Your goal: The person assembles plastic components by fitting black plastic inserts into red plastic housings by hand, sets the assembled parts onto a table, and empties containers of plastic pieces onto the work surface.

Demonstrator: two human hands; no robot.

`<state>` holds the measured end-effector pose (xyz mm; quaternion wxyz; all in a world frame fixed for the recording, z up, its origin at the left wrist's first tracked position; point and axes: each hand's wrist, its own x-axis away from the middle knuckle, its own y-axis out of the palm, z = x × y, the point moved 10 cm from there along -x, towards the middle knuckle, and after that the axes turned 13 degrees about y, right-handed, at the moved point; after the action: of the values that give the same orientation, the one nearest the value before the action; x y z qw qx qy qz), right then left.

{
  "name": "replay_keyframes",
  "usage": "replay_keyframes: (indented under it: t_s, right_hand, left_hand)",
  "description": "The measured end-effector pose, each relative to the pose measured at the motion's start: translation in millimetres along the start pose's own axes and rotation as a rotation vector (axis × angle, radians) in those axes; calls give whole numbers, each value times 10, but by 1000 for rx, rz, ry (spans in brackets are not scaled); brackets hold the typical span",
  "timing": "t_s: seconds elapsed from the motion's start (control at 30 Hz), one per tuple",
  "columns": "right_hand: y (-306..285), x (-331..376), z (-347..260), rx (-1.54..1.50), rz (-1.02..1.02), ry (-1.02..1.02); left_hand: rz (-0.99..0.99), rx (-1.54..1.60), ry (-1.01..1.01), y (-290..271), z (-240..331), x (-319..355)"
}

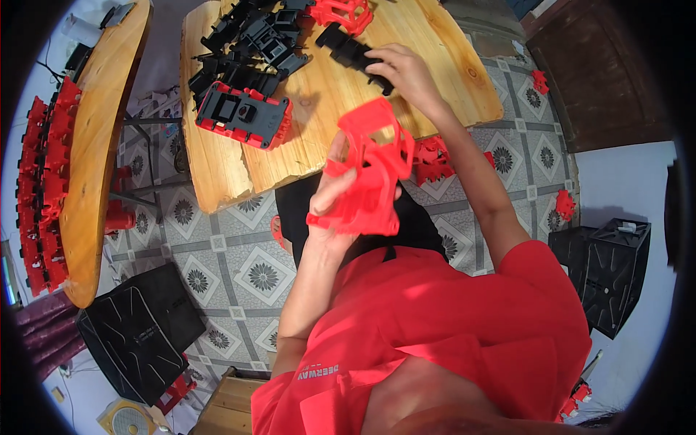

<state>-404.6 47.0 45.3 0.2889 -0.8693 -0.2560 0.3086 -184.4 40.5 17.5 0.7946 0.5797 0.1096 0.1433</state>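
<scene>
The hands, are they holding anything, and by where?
The left hand holds the red frame by its left side. The right hand is at the black part; grip unclear.

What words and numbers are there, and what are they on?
Red shirt: pale upside-down lettering; I won't copy it out.
Left black box: faint marks, too blurred to read.
Right black box: marks too small to read.
Red frame in left hand: none visible.

left hand [335,187] curled in a grip | right hand [404,70] bent, farther forward (right arm [475,170] outstretched)
</scene>
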Motion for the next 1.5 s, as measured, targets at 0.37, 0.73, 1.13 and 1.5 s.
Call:
replay_keyframes:
  t_s: [0.37,0.73,1.13,1.5]
  right_hand:
    - [-987,797,-1358,239,37,-234]
    - [-632,870,-1387,175,-8,-162]
    - [-523,927,-1339,172,-135,-138]
    - [290,1168,-1355,-443,-739,78]
  left_hand:
    - [92,-873,632,-347,267,-692]
    - [-8,-1114,721,-194,348,-643]
    - [-38,-801,625,52,290,-621]
    - [86,-1205,1144,131,1014,737]
